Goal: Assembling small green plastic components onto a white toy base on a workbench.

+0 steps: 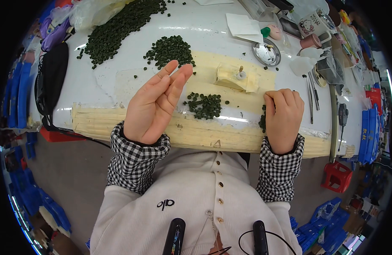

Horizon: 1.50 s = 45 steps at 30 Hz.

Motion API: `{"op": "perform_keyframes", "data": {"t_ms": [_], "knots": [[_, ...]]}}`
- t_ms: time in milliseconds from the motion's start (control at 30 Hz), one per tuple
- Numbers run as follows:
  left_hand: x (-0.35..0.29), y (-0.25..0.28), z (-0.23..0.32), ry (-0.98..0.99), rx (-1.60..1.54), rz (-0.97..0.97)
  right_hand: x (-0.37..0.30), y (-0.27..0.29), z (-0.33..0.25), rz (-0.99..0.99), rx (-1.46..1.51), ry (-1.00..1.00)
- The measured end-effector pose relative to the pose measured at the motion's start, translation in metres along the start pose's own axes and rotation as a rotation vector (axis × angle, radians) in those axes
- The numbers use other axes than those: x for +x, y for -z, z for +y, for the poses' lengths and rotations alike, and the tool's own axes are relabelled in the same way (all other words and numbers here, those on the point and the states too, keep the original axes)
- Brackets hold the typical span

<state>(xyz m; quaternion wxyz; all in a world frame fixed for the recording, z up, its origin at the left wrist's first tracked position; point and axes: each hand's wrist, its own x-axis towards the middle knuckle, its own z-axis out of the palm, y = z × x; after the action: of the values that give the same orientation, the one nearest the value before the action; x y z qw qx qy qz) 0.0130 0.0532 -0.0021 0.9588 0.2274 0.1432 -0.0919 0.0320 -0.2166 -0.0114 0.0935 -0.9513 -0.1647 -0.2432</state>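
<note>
My left hand (148,106) hovers above the table, palm turned inward and fingers stretched out, with nothing visible in it. Between my hands lies a small heap of dark green button-like pieces (204,106). My right hand (285,117) is closed, fingers bent and thumb against them; whatever they may hold is hidden. Beside it, partly covered, is another small cluster of dark green pieces (262,120). Beyond the hands stands a block wrapped in cream tape (228,79), with a white collar and brown peg (241,72) on top, touched by neither hand.
Larger heaps of green pieces (172,49) cover the table's far left. Farther right are a round metal lid (266,52), a white bottle (301,66), a mug (313,24) and tweezers (309,100). A black cloth item (55,80) hangs at the left edge. A red stool (336,176) stands below right.
</note>
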Motion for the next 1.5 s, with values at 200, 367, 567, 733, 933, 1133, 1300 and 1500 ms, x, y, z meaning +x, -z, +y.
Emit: {"op": "perform_keyframes", "data": {"t_ms": [200,367,567,733,933,1133,1300,1500], "knots": [[0.010,0.035,-0.006,0.105,-0.088,-0.462,-0.001,0.005,-0.004,-0.009,0.232,-0.104],[-0.004,-0.007,-0.010,0.123,0.130,-0.106,0.002,0.022,-0.023,0.106,0.452,-0.154],[-0.003,-0.019,-0.018,0.117,0.292,-0.149,-0.004,0.032,-0.037,0.044,0.795,-0.241],[0.005,-0.017,-0.023,0.213,0.195,-0.209,0.003,0.031,-0.044,0.010,0.948,-0.153],[0.009,-0.026,-0.027,0.196,0.229,-0.238,0.022,0.034,-0.047,-0.030,1.020,-0.084],[0.016,-0.012,-0.031,0.128,0.235,-0.306,0.020,0.015,-0.048,-0.113,1.255,-0.214],[0.014,-0.011,-0.033,0.096,0.289,-0.298,0.016,0.010,-0.046,-0.169,1.445,-0.338],[0.013,-0.017,-0.034,0.117,0.338,-0.274,0.014,0.011,-0.043,-0.198,1.505,-0.379]]}}
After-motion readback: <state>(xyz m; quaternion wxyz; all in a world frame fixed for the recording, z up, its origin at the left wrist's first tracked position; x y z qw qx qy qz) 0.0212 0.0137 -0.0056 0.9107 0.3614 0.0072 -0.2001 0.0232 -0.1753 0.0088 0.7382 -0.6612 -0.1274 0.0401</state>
